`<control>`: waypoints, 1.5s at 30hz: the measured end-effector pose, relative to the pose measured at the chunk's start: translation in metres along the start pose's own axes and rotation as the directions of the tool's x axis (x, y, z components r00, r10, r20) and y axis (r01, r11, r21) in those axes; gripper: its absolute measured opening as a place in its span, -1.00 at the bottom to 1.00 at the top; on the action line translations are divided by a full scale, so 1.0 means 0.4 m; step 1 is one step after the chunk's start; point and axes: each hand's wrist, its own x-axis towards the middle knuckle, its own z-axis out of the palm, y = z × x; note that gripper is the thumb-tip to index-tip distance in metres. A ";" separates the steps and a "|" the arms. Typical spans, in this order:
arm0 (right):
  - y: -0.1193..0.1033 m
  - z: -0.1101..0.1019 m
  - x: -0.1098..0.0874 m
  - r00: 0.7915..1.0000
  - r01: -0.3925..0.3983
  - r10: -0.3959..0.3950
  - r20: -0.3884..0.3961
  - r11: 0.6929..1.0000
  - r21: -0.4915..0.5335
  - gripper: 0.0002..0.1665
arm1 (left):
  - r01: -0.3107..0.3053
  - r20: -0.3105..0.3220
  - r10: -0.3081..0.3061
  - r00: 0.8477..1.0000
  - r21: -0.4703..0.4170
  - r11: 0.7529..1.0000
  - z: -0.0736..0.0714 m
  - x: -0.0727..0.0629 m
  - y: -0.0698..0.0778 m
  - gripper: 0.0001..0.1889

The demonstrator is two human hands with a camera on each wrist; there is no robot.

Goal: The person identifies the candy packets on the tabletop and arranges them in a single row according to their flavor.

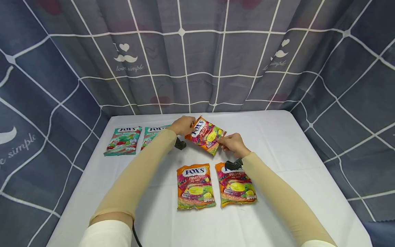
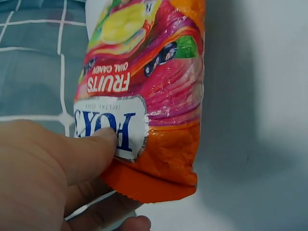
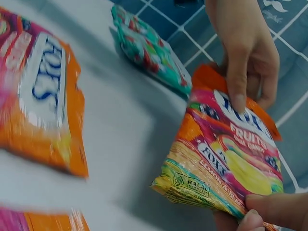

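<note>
Both hands hold one orange Fox's Fruits candy bag (image 1: 206, 134), tilted, over the back middle of the table. My left hand (image 1: 182, 126) pinches its top edge, the thumb pressed on the white Fox's logo in the left wrist view. My right hand (image 1: 234, 144) pinches the lower corner between thumb and fingers, as the right wrist view shows. Beside the left hand lies a green Fox's candy bag (image 1: 150, 134), partly covered by the left forearm. Nearer the front, a second orange bag (image 1: 195, 187) and a third orange bag (image 1: 237, 188) lie flat, the third partly under the right wrist.
Another green candy bag (image 1: 123, 141) lies at the back left of the white-covered table (image 1: 296, 164). A grey checked curtain (image 1: 200, 55) hangs behind and along both sides. A dark cable (image 1: 136, 235) runs by the left sleeve.
</note>
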 end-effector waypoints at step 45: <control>-0.003 0.369 -0.025 0.945 -0.152 0.314 -0.094 0.673 0.724 -0.80 | 0.018 -0.060 -0.002 0.998 0.260 0.966 0.010 0.100 -0.097 -0.79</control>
